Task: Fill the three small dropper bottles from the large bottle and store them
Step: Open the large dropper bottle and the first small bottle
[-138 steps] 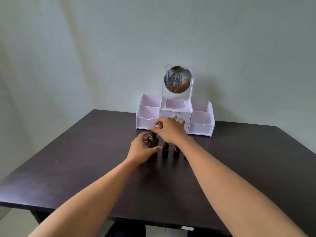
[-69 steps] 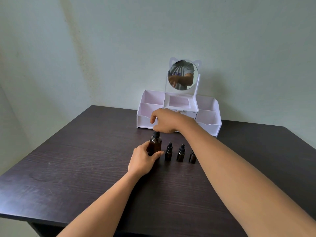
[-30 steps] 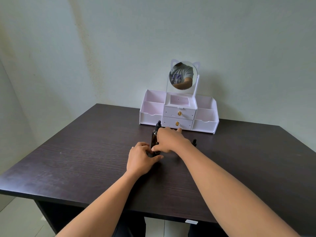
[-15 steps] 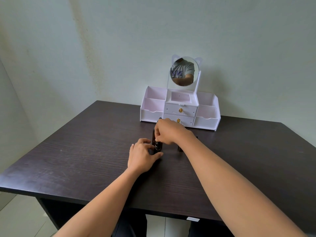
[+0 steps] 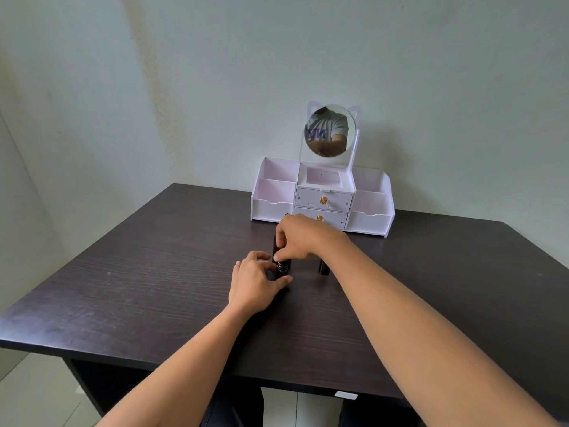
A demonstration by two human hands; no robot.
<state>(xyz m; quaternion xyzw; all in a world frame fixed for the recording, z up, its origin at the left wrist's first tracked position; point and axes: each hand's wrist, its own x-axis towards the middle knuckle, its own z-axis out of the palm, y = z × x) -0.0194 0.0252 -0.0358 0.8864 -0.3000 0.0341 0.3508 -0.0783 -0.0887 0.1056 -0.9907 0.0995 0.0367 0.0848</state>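
Note:
On the dark table [image 5: 154, 282], my left hand [image 5: 255, 283] grips the base of a small dark dropper bottle [image 5: 284, 268]. My right hand [image 5: 304, 238] pinches that bottle's ribbed cap from above. Right behind it stands the large brown bottle [image 5: 275, 245], mostly hidden by my right hand. Another small dropper bottle [image 5: 323, 268] stands to the right, partly behind my right forearm. A third small bottle is not visible.
A white and pink organizer [image 5: 321, 200] with two drawers, open side compartments and a round mirror [image 5: 330, 131] stands at the back of the table, close behind my hands. A wall rises behind it.
My right hand left the large bottle's top and came down onto a small bottle's cap. My left hand shifted from the large bottle to the small bottle's base.

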